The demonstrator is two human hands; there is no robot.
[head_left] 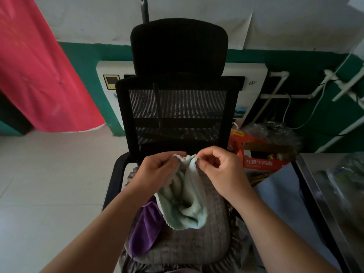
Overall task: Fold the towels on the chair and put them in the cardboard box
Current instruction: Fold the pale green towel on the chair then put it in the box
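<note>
left hand [157,168] and right hand [218,168] each pinch the top edge of the green towel [183,201] above the chair [177,107], fingers bunched close; risk: uneven corners skew the fold, or its hanging tail drags the purple towel [143,229] off.

A plain utility room: wall heater [110,83], exposed pipes [275,89], tiled floor [49,164]

— What of the person shows?
— Two bare forearms, the left hand [155,170] and right hand [220,168].
— Anything worn?
— No sleeves, rings, watch or gloves visible; short fingernails.
</note>
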